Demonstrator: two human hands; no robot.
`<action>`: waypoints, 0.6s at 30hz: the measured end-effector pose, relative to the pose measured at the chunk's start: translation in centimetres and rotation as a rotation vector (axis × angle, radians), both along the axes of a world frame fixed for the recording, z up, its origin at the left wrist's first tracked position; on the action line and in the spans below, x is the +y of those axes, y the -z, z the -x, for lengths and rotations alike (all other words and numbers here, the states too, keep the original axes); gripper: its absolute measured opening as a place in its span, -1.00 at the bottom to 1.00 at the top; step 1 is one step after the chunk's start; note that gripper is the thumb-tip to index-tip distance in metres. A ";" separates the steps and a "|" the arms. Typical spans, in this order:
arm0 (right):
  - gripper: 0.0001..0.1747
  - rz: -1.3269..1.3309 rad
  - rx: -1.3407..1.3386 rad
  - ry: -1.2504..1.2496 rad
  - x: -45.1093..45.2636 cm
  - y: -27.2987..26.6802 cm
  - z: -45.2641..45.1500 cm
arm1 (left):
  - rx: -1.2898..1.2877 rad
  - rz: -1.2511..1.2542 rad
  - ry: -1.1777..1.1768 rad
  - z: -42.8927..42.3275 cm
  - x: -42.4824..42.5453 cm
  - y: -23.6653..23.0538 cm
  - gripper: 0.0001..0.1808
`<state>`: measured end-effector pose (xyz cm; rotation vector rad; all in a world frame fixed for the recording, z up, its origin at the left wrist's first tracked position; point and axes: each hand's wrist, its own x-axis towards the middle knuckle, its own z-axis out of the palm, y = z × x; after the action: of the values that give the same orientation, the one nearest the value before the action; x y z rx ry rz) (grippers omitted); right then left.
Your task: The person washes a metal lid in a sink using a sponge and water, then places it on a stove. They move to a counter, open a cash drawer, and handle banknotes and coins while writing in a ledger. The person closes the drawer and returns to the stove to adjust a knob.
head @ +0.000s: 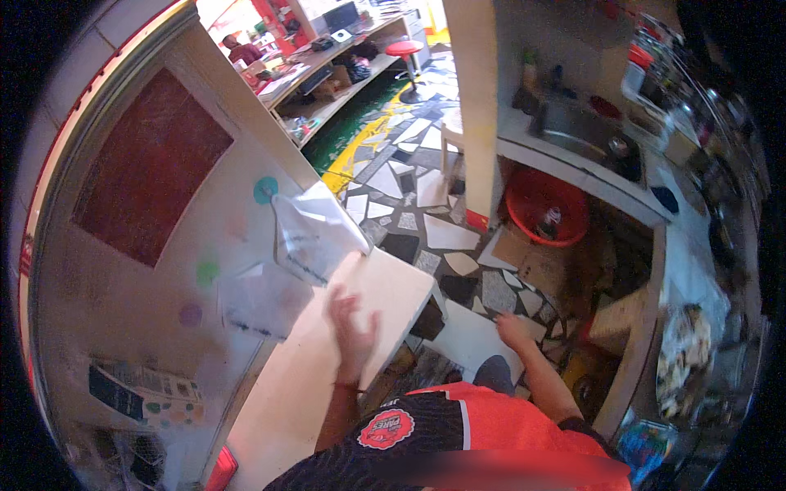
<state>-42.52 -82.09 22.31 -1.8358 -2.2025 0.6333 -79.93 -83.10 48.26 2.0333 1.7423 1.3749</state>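
Note:
My left hand [354, 328] is over a long cream tabletop [399, 283], fingers apart and slightly blurred, with nothing in it. White paper sheets [316, 236] hang on the wall just beyond it, lit by light from the doorway. A second sheet [265, 301] hangs lower, nearer to me. On the right, my right hand [514, 331] is low beside my body, above a pale flat surface [470, 334]. Its fingers look curled, and I cannot make out whether they hold anything.
Ahead, a floor of broken stone pieces [451, 233] leads past a pillar [479, 123] to shelves and a red stool [404, 49]. A sink [571, 138] is at right, with a red basin [543, 205] beneath. A cluttered counter [688, 276] runs along my right. A person [242, 52] is far off.

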 end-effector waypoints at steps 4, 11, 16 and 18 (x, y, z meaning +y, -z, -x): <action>-0.67 0.229 -0.302 -0.022 -0.7 10.1 -14.6 | 0.423 0.227 0.516 -9.7 10.1 1.5 -0.38; -0.62 0.737 -0.389 -0.252 10.8 13.2 -28.7 | 0.441 1.040 0.296 -14.2 22.3 6.2 -0.36; -0.62 0.576 -0.416 -0.501 32.9 12.6 -24.5 | 0.172 1.056 0.221 -12.6 29.9 7.7 -0.27; -0.61 0.463 -0.384 -0.623 42.7 12.8 -18.9 | 0.128 1.079 0.136 -11.0 33.0 8.6 -0.24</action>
<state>-23.65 -39.37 9.48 -1.5154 -3.1488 1.0442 -68.88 -50.13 39.71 1.5379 1.7416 0.1203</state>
